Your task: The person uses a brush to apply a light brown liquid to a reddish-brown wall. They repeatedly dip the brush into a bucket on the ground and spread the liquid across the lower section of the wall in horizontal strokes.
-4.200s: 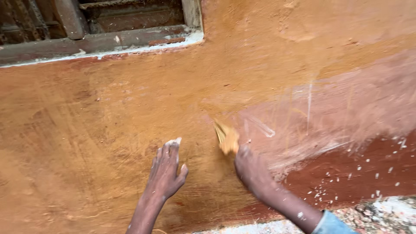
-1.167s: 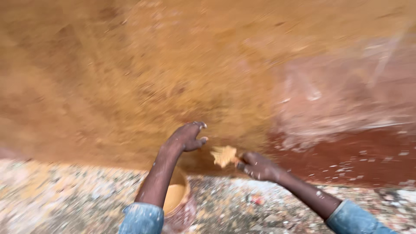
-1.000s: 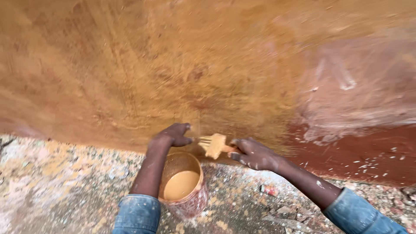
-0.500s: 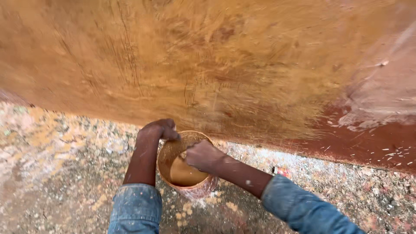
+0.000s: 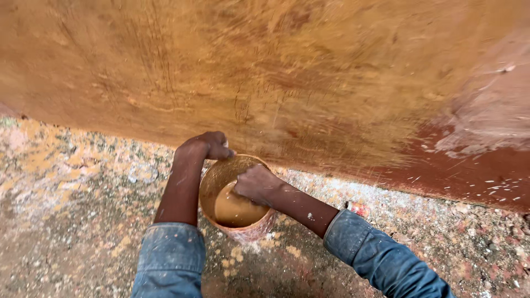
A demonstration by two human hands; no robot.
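A round bucket (image 5: 212, 182) with ochre-coloured liquid (image 5: 234, 209) stands on the ground at the foot of a wall (image 5: 276, 72) smeared in the same ochre. My left hand (image 5: 203, 147) grips the bucket's far rim. My right hand (image 5: 255, 184) reaches down inside the bucket with its fingers closed. The brush it held a moment ago is hidden under the hand.
The right part of the wall shows dark red, uncoated plaster (image 5: 475, 171) with pale splashes. The ground (image 5: 66, 193) is rough gravel speckled with ochre drips. A small red scrap (image 5: 358, 208) lies by my right sleeve.
My right hand came off the wall with the brush and went down into the bucket. My left hand left the wall and took the bucket's rim. The view tilted down.
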